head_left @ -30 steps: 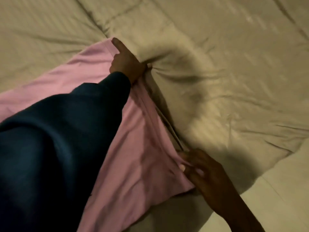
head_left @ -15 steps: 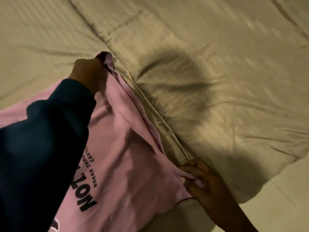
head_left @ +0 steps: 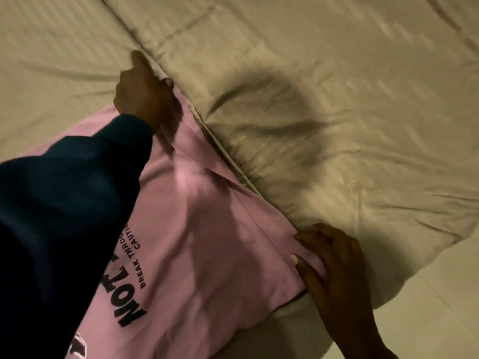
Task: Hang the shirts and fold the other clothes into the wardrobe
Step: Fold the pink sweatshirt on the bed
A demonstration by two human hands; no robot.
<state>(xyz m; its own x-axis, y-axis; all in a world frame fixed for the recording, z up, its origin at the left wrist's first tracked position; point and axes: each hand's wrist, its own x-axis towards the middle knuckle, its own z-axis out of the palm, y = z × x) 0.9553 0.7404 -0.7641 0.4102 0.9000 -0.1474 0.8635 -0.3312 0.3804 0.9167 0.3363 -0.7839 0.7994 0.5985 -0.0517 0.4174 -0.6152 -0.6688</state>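
A: Nearest the camera, lower left: dark blue sleeve [head_left: 59, 216] fills the corner, running up toward the far hand.

B: And the garment?

A: Pink T-shirt [head_left: 197, 229] lies flat on the beige duvet [head_left: 337, 112], black print facing up, partly under the sleeve. Legible words: "BREAK" and "CAUTI", the rest cut off. A folded-over strip runs along its right edge.

B: Right hand?

A: Right hand [head_left: 334, 257] at the shirt's near right corner. Fingers curled, thumb on top, pinching the folded edge against the bedding.

B: Further out?

A: Left hand [head_left: 145, 92] at the far corner of the same edge. Fingers bent down over the pink cloth, gripping it; the thumb sticks up and away. The fold line between the two hands lies alongside a seam or ridge in the duvet.

B: Beyond that?

A: Rumpled duvet only, creased and shadowed right of the shirt. Paler sheet [head_left: 427, 320] at lower right.
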